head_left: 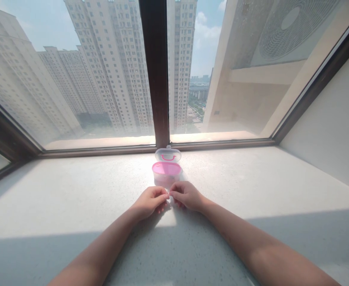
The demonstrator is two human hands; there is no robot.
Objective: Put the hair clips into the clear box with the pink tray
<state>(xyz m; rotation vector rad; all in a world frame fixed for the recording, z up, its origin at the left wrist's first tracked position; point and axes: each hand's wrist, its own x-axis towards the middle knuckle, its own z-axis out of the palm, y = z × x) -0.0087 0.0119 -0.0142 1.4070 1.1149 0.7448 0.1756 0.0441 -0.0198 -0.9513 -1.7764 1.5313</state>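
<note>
My left hand [153, 201] and my right hand [187, 195] meet just above the pale sill, thumbs and forefingers pinched together tip to tip. Whatever lies between the fingertips is too small to make out. Right behind them stands a small oval plastic box [166, 178] with clear sides and a pink rim. Its see-through lid [168, 153] is tipped up at the back and carries a pink handle [168, 158]. The right hand's knuckles overlap the box's lower front edge in this view.
The speckled white windowsill [73, 190] spreads out on both sides, part in sun and part in shadow. Behind the box rises a dark window frame [159, 79], with tall buildings outside the glass. A white wall [332, 119] bounds the right side.
</note>
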